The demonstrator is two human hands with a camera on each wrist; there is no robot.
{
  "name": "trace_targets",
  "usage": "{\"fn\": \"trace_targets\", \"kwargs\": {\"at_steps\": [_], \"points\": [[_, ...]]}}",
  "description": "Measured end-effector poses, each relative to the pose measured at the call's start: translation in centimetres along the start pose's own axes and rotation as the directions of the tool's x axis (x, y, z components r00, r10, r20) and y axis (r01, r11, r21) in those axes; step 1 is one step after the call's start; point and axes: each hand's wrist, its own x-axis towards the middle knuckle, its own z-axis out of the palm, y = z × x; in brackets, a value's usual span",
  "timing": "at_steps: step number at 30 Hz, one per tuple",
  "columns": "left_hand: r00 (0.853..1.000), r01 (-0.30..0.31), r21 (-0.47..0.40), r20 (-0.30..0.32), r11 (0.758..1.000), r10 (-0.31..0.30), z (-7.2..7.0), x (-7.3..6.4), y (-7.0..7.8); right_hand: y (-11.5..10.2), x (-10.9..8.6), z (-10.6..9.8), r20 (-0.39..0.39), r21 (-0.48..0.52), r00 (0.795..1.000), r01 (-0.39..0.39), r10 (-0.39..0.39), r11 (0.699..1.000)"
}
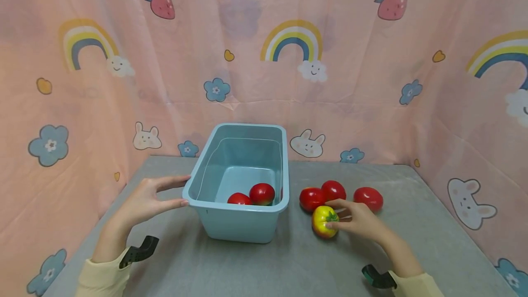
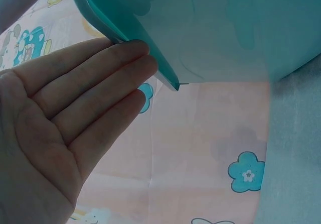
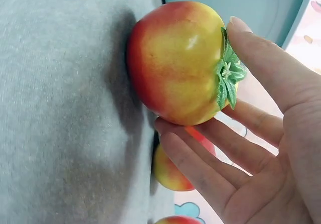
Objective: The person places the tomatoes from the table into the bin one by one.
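My right hand [image 1: 359,219] has its thumb and fingers around a yellow-and-red tomato [image 1: 324,222] with a green leafy top. In the right wrist view the thumb tip lies by the leaves of the tomato [image 3: 175,63], and the fingertips are at its opposite side. Beside a light blue plastic bin [image 1: 239,223], my left hand [image 1: 148,200] keeps its fingers nearly straight, fingertips at the rim's near left corner. The left wrist view shows those fingers [image 2: 95,78] against the bin's rim. Two red fruits [image 1: 261,194] lie inside the bin at its near end.
Two red fruits [image 1: 312,199] sit together just behind the tomato. Another red fruit [image 1: 368,199] lies farther right, behind the right hand. The grey tabletop [image 1: 313,269] ends at a pink patterned curtain [image 1: 247,81] on the back and sides.
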Motion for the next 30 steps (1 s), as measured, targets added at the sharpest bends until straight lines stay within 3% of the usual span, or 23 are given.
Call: {"fn": "trace_targets", "kwargs": {"at_steps": [12,30], "points": [[1.0,0.02,-0.003,-0.003,1.0,-0.02,0.1,0.0,0.1,-0.1,0.1,0.7,0.047,-0.002,0.997,0.055,-0.055,0.998],[1.0,0.023,0.01,-0.002,1.0,-0.023,0.0,0.0,0.0,-0.7,0.0,1.2,0.036,0.061,0.999,0.013,-0.015,0.998]]}}
